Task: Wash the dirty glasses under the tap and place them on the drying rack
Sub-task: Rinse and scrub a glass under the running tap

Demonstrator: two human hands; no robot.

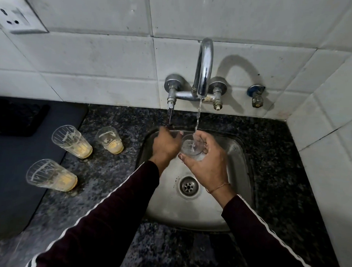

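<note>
Head view: four glasses in all. One clear glass (192,147) is held over the steel sink (237,175), its mouth turned up toward the tap (203,68) and its long axis tilted a little from upright, the base dropping away beneath the fingers. A thin stream of water (198,118) runs from the one spout straight into it. The right hand (208,162) grips this glass, thumb curled along the near side and fingers wrapped round the far side, closed snugly on the wall. The left hand (165,146) hangs just beside it on the left, fingers loosely bent and pointing toward the rim; whether the fingertips touch the glass cannot be told, and it holds nothing.

Well to the left of the left hand, on the dark speckled worktop (114,171), stand three dirty glasses with yellowish dregs at the bottom: the back right glass (110,140) nearest the sink, the back left glass (71,141) beyond it, and the front glass (51,176) closest to the person. All three stand upright, mouths up. Further left lies a dark mat (16,167).
</note>
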